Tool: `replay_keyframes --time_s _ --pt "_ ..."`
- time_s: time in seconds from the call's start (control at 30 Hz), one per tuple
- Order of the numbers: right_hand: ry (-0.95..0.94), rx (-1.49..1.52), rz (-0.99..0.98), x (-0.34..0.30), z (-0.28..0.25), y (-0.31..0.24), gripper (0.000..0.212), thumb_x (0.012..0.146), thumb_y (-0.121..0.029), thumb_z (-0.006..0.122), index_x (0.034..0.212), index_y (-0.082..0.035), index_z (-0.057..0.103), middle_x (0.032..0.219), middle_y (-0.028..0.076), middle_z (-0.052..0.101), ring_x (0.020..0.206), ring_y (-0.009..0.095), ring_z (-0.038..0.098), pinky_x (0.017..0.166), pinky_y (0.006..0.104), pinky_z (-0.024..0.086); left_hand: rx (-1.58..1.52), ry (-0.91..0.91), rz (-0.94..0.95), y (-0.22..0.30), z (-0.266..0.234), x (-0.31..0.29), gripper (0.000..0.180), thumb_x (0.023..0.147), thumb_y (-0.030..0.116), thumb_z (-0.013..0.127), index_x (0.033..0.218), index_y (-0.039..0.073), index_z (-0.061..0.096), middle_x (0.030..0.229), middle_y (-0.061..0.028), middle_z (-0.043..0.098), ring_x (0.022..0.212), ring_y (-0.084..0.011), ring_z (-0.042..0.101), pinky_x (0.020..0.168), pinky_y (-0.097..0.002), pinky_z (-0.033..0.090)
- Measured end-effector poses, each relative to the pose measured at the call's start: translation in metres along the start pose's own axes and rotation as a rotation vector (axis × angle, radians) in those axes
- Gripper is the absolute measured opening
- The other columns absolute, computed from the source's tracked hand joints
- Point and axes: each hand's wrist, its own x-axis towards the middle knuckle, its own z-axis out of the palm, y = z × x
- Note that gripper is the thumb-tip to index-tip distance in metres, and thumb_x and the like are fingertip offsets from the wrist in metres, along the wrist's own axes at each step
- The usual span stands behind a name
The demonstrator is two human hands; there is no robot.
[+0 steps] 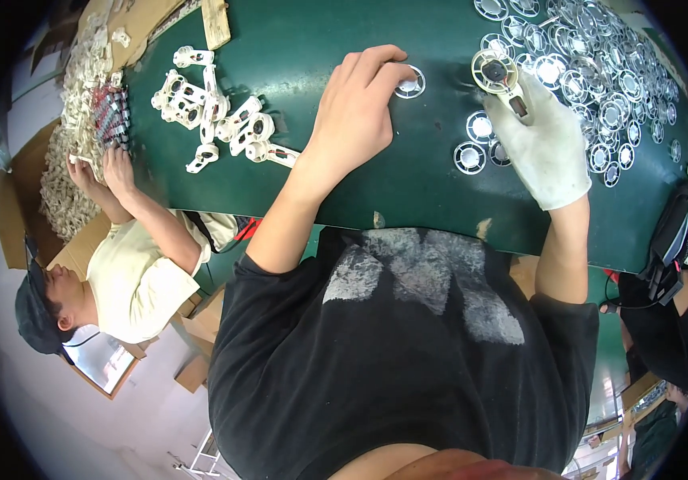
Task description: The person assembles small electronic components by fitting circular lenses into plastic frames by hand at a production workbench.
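My bare left hand (358,108) rests over the green table, fingers curled down at the left edge of a clear, spoked plastic ring (413,82) and gripping it. My right hand (542,144), in a pale work glove, is closed around the short handle of a cream plastic housing (494,72). This housing has a round, ring-shaped head with a dark round part in its middle and a bit of red showing near the handle. Beside the glove, several loose clear rings (470,158) lie on the table.
A big heap of clear rings (612,104) covers the right side. White housings (200,104) lie in a loose pile left of my left hand. At far left, a co-worker's hands (118,170) handle parts by a mound of white pieces (64,188). A wooden piece (216,24) lies at the back.
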Motion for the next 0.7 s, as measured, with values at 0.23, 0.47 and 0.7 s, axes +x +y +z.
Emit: replay_keyframes --time_s 0.23,0.47,0.7 --pt "0.003 -0.145 -0.157 -0.004 0.002 0.008 0.026 0.092 -0.022 0.066 0.11 -0.004 0.069 0.074 0.016 0.065 0.063 0.025 0.067 0.064 0.0358 0.051 -0.096 0.044 -0.026 0.006 -0.005 -0.001 0.047 0.078 0.007 0.077 0.124 0.008 0.065 0.122 -0.0083 0.061 0.108 -0.0312 0.059 0.094 -0.0417 0.047" --pt "-0.186 -0.316 -0.045 -0.007 -0.001 -0.003 0.033 0.086 -0.026 0.06 0.115 -0.016 0.073 0.086 0.016 0.074 0.084 0.037 0.072 0.078 0.046 0.058 -0.197 0.166 0.132 0.03 -0.011 0.016 0.063 0.065 0.023 0.092 0.122 0.007 0.07 0.113 -0.0085 0.067 0.099 -0.0276 0.064 0.083 -0.0362 0.053" --pt "-0.152 -0.274 -0.136 -0.012 0.001 -0.001 0.03 0.083 -0.026 0.067 0.109 -0.011 0.071 0.083 0.019 0.072 0.083 0.04 0.072 0.075 0.0485 0.057 -0.239 0.145 0.173 0.037 0.004 0.021 0.059 0.066 0.021 0.091 0.12 0.007 0.071 0.114 -0.008 0.071 0.102 -0.027 0.068 0.086 -0.0353 0.056"
